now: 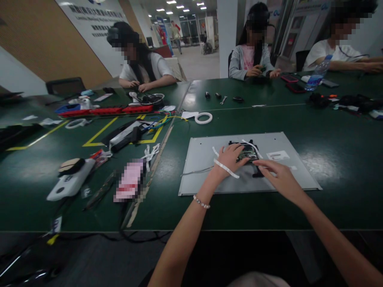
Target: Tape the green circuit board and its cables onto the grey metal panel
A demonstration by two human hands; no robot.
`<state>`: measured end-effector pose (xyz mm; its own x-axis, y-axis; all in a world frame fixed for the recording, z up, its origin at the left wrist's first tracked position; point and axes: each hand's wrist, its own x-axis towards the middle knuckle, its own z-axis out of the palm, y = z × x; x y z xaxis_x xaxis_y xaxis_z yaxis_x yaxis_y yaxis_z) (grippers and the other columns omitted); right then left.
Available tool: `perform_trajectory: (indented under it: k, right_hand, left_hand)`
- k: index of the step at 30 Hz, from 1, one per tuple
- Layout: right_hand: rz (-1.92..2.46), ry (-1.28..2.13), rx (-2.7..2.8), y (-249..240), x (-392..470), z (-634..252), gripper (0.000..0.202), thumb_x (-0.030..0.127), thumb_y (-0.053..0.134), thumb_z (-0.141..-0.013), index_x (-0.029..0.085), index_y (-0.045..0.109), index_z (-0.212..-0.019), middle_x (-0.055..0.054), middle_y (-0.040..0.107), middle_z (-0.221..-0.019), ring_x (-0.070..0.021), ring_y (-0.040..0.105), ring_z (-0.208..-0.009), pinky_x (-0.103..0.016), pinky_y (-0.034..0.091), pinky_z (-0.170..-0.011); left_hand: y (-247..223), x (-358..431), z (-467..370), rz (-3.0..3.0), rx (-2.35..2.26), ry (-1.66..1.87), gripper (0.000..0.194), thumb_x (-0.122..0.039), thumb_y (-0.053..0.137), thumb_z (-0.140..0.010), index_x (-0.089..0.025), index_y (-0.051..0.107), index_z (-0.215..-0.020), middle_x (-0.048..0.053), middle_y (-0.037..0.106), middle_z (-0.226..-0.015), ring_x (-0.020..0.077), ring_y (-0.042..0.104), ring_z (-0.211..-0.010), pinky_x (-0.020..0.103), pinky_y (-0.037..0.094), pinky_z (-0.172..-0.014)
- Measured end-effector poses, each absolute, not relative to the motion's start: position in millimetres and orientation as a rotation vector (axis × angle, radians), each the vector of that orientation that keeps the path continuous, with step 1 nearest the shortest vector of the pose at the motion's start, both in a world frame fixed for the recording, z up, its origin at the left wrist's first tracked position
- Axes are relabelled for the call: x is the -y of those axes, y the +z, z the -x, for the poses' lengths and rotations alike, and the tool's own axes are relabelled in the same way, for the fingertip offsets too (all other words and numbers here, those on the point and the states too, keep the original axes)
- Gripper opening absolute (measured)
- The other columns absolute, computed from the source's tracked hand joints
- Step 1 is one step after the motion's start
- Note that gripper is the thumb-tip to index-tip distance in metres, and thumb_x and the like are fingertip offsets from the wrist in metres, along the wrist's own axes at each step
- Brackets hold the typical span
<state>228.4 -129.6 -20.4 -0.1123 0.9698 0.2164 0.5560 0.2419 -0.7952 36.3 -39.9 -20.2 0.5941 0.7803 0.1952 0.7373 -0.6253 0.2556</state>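
Observation:
A green circuit board (249, 153) in a black frame sits on a pale grey panel (197, 153). Over the left part of the board lies my left hand (229, 159), its fingers stretched out and covering that side. A white strip (226, 168) runs across the back of this hand. Another white strip (253, 146) curves over the board's upper right. My right hand (278, 179) is at the board's right edge, fingers extended and their tips close to the frame. A grey cable (197, 172) runs out to the left, partly behind my left hand.
Left of the panel lie a pink-screened phone (130, 181), a white device (72, 183) and scraps of white strips (151, 153). A roll of white tape (204, 118) is beyond the panel. Several people sit across the green table (344, 139), near a water bottle (318, 75).

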Motion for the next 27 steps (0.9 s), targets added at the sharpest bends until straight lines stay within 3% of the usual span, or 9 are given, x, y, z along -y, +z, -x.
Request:
perform_trajectory:
  k: [7,15,19,22,27]
  right_hand:
    - [1.266,1.252,1.505,-32.1,136.3,-175.2,0.04,0.047,0.052,-0.087,0.019,0.055,-0.115,-0.006,0.066,-0.101,-0.0171,0.063,-0.091,-0.028,0.052,-0.074]
    - [1.343,0.854,1.813,-25.2,108.2,-186.0,0.021,0.03,0.051,-0.088,0.02,0.065,-0.1,-0.002,0.066,-0.103,-0.0148,0.062,-0.093,-0.026,0.049,-0.077]
    - [1.337,0.746,1.921,-23.7,99.1,-183.9,0.021,0.025,0.05,-0.088,0.02,0.066,-0.1,-0.002,0.067,-0.103,-0.0144,0.062,-0.093,-0.026,0.048,-0.079]
    - [1.335,0.627,1.985,-26.9,95.3,-177.7,0.022,0.021,0.05,-0.087,0.02,0.065,-0.103,-0.003,0.066,-0.104,-0.0157,0.061,-0.095,-0.03,0.047,-0.085]
    - [1.323,0.43,2.097,-32.5,88.9,-170.4,0.026,0.018,0.051,-0.085,0.019,0.063,-0.108,-0.006,0.063,-0.11,-0.0198,0.058,-0.103,-0.036,0.043,-0.094]
  left_hand:
    - [-11.8,57.5,-35.6,-2.66,-1.449,0.484,0.039,-0.033,0.048,-0.091,-0.023,0.047,-0.128,0.007,0.046,-0.14,0.0247,0.035,-0.133,0.053,0.028,-0.108]
    - [-24.9,42.9,32.7,-2.539,-1.511,0.529,0.058,-0.034,0.061,-0.082,-0.013,0.042,-0.133,0.015,0.05,-0.134,0.0276,0.047,-0.124,0.044,0.041,-0.101]
    - [-27.2,22.9,61.1,-2.623,-1.235,0.477,0.044,-0.016,0.052,-0.085,-0.015,0.049,-0.129,0.012,0.055,-0.13,0.0203,0.051,-0.121,0.036,0.041,-0.104]
    - [-26.5,10.6,63.4,-2.694,-1.173,0.424,0.045,-0.006,0.049,-0.082,-0.014,0.054,-0.126,0.012,0.055,-0.129,0.0201,0.052,-0.12,0.034,0.041,-0.103]
    - [-34.7,-4.8,55.4,-2.816,-1.173,0.395,0.034,-0.012,0.055,-0.082,-0.02,0.064,-0.113,0.008,0.06,-0.125,0.0224,0.056,-0.115,0.037,0.044,-0.099]
